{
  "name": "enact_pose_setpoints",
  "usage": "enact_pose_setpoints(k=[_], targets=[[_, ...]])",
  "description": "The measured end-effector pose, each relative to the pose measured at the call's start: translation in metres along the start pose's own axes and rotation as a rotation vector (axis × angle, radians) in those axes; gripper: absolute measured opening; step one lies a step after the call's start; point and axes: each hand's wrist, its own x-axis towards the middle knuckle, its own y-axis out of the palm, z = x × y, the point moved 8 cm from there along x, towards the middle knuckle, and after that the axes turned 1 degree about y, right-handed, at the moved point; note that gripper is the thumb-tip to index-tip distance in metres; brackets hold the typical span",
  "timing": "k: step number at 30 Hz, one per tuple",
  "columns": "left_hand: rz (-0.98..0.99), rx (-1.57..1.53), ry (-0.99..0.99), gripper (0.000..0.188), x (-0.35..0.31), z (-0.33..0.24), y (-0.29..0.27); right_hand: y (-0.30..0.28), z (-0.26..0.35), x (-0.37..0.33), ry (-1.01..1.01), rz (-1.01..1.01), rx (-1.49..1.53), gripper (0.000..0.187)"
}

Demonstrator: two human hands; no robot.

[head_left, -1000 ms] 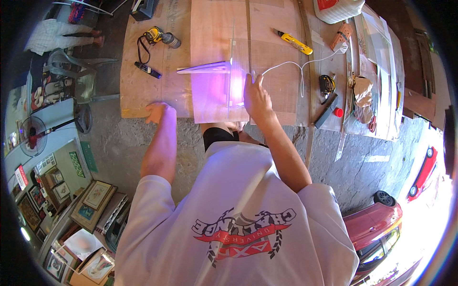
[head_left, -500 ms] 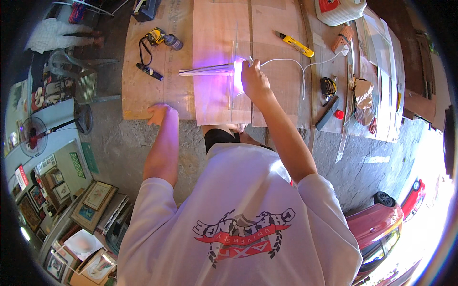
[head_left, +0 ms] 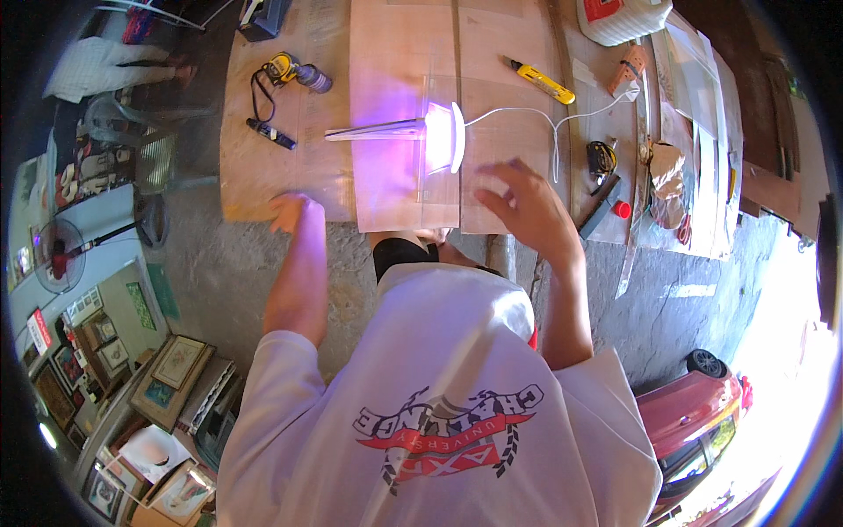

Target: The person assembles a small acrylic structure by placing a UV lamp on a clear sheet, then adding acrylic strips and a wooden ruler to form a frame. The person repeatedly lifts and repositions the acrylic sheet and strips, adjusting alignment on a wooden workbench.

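Observation:
A white lamp (head_left: 457,139) with a purple-white glow stands on the wooden table, its white cord (head_left: 514,110) running off to the right. Beneath and beside it lie thin clear sheets (head_left: 435,189), and a long narrow wedge-shaped piece (head_left: 373,131) reaches left from the glow. My right hand (head_left: 527,202) hovers just right of the lamp, fingers apart and holding nothing. At the table's near left edge, my left hand (head_left: 294,212) rests with its fingers spread and nothing in them.
Around the table lie a yellow tape measure (head_left: 283,68), a small dark bottle (head_left: 314,78), a black marker-like stick (head_left: 270,133), a yellow utility knife (head_left: 543,83), an orange power strip (head_left: 627,70), another tape measure (head_left: 602,157) and a red cap (head_left: 623,209). A white jug (head_left: 623,19) stands far right.
My right hand has let go of the lamp and drawn back toward me and to the right, its fingers opening. The lamp stays lit in place. My left hand has hardly moved.

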Motion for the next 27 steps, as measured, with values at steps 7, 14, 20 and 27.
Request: enact_pose_setpoints(k=[7,14,20,27], targets=[[-0.045,0.062,0.041,0.058,0.018,0.003,0.015,0.048,-0.039,-0.074,-0.006,0.364,0.156,0.024],[-0.102,0.006,-0.009,0.060,0.020,0.006,0.015,0.168,-0.185,-0.116,0.459,0.615,-0.235,0.044],[-0.087,-0.002,-0.142,0.059,-0.008,0.002,-0.012,0.240,-0.306,-0.142,0.573,0.732,-0.187,0.051],[0.097,0.013,0.033,0.058,0.009,-0.001,0.008,0.240,-0.341,-0.176,0.749,0.781,0.213,0.065]])
